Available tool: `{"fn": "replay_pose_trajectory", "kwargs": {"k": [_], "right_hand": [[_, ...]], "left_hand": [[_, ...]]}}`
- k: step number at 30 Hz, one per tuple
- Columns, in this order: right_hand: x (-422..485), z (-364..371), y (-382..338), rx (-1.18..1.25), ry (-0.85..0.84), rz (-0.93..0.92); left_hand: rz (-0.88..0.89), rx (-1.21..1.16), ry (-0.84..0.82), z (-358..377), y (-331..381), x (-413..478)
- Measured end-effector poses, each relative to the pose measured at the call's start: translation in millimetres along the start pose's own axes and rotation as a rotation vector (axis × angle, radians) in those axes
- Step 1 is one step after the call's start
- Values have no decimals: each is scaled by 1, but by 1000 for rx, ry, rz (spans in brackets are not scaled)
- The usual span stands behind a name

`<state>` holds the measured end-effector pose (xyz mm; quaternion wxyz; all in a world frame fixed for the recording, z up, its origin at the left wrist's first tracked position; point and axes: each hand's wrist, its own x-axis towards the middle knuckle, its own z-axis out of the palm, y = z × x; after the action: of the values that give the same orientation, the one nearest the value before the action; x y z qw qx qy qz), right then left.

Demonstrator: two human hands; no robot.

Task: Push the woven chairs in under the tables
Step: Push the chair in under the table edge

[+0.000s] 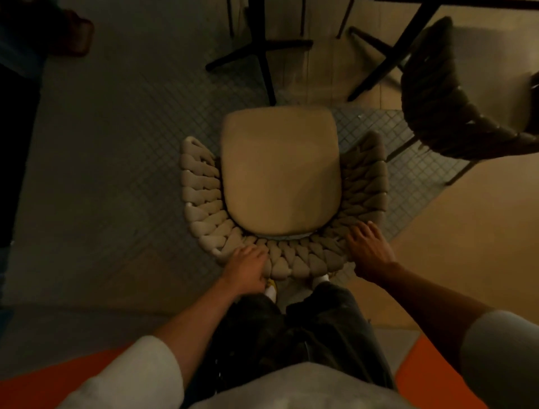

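The light woven chair stood on the patterned floor directly in front of the person, seen from above. Its long axis ran straight away from them: the curved braided back was nearest their legs, and the open front edge of the tan seat cushion pointed toward the dark cross-shaped base of a worktop further ahead. The front of the seat sat close to one foot of that base, near it but not touching as far as I could see, so the chair was not yet tucked in under anything.

Both hands were on the chair's back rim. The left hand lay over the braided rim at its rear left, fingers curled down onto the thick weave in a loose grip, the hand partly closed around the top of the rim. The right hand rested on the rear right curve with its fingers spread fairly flat and open, pressing on the braid rather than wrapping it; whether the thumb hooked beneath, I could not tell.

A second, darker woven chair stood off to the right, tilted in view, partly beneath the dark edge of another worktop at the upper right. The person's dark trousers and pale shoe tips showed just behind the chair back.
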<state>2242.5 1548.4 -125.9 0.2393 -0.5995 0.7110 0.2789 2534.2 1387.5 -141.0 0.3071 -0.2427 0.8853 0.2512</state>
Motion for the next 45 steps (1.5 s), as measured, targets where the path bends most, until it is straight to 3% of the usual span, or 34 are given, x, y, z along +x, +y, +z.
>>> {"fn": "replay_pose_trajectory", "kwargs": {"k": [4,14,23,29,40,45], "right_hand": [[4,8,-4,-89,-66,-8],[5,1,-46,-35,-92,-14],[18,-12,-112,82,-96,-2],[29,-11,-116,147,-99,-86],[42,-3,-149,181,-67,-64],[51,-15,-144,107,-155,-89]], "left_hand": [[26,29,-107,15,-11,4],[140,22,19,13,-47,-2],[36,102,22,2,-112,-22],[29,150,44,8,-120,-22],[70,262,-63,5,-127,-4],[39,327,-128,5,-128,0]]}}
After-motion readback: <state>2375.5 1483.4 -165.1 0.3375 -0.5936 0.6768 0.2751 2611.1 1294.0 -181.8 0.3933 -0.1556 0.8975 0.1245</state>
